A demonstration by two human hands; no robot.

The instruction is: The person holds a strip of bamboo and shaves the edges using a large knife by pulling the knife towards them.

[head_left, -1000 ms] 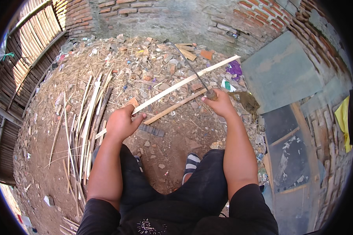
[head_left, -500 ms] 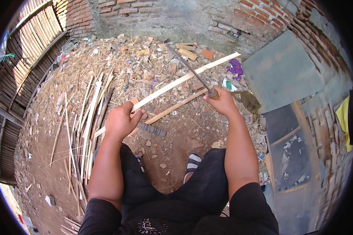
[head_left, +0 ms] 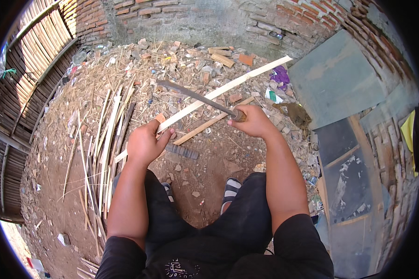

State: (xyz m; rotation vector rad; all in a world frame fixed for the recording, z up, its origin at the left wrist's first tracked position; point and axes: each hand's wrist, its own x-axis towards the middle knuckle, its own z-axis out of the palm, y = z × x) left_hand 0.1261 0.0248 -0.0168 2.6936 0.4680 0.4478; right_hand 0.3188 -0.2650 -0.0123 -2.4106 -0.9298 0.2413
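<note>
A person stands on bare, littered earth with both forearms reaching forward. The left hand [head_left: 145, 142] is closed on a long, pale wooden strip [head_left: 265, 69], its thumb stretched out along the near side. The strip slants through that grip: its short end shows beside the wrist at lower left, and its long end rises toward the upper right, in front of the grey panel [head_left: 337, 79] leaning at the wall.

The right hand [head_left: 253, 121] is wrapped around the wooden handle [head_left: 239, 116] of a long-bladed knife, thumb pressed near the front of the handle. The dark blade [head_left: 186, 91] points up and to the left and crosses over the strip in view; whether the two touch cannot be told.

Beneath the strip, a narrow wooden stick [head_left: 200, 129] lies slantwise on the ground, with a dark, ridged piece [head_left: 184, 151] just beside its lower end. To the left of the left hand, a loose pile of thin strips [head_left: 108, 139] lies lengthwise on the dirt. Broken brick, straw and scraps cover the ground ahead, with a crumpled purple plastic bag [head_left: 280, 76] near the strip's far end. A weathered brick wall [head_left: 146, 10] stands behind. The person's striped sandal [head_left: 231, 189] shows below the right hand.
</note>
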